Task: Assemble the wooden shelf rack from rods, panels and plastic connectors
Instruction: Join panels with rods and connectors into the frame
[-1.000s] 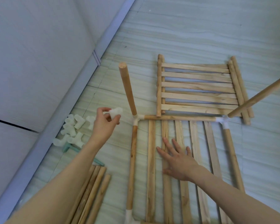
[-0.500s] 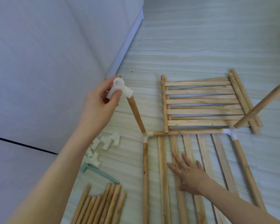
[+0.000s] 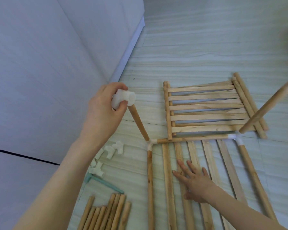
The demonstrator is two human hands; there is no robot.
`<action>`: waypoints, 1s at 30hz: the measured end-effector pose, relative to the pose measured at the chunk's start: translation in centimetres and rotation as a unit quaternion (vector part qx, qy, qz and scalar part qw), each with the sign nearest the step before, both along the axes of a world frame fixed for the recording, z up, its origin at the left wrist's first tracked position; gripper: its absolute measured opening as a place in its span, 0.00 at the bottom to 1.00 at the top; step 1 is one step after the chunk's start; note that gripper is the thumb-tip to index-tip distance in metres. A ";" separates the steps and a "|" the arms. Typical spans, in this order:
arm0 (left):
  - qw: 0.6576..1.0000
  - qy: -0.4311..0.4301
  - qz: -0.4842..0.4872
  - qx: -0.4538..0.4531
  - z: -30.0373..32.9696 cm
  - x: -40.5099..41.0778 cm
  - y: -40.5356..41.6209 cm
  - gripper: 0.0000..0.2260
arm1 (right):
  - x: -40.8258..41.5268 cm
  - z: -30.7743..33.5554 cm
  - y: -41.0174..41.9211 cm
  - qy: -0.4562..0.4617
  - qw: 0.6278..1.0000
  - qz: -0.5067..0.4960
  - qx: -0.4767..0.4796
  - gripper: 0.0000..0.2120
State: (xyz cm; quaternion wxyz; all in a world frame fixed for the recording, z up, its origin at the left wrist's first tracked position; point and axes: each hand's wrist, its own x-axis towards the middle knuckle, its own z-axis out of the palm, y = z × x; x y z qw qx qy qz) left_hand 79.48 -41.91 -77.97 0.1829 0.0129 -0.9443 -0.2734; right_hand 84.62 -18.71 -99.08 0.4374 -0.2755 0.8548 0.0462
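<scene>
The left hand has its fingers clamped on a white connector atop the upright rod. The right hand lies flat, fingers apart, on the slats. No writing shows.

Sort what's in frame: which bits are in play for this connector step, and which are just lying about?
In play:
- left hand gripping the white connector
- upright rod it caps
- slatted panel on the floor, right hand flat on it
- second upright rod, uncapped

Lying about:
- spare connectors
- loose rod bundle
- green tool
- stacked panels
</scene>
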 end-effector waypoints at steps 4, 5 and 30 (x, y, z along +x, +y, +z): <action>0.999 -0.042 -0.024 0.008 0.4 -0.2 -0.5 0.16 | 0.1 0.0 -0.1 0.001 1.000 0.001 0.004 0.39; 0.998 -0.060 -0.022 0.006 0.5 -0.4 -0.6 0.16 | 0.1 0.0 -0.1 0.001 1.000 0.000 0.005 0.39; 0.972 -0.191 -0.051 0.130 -0.1 -2.3 -1.4 0.05 | 0.1 -0.6 0.0 0.000 1.000 -0.001 0.001 0.39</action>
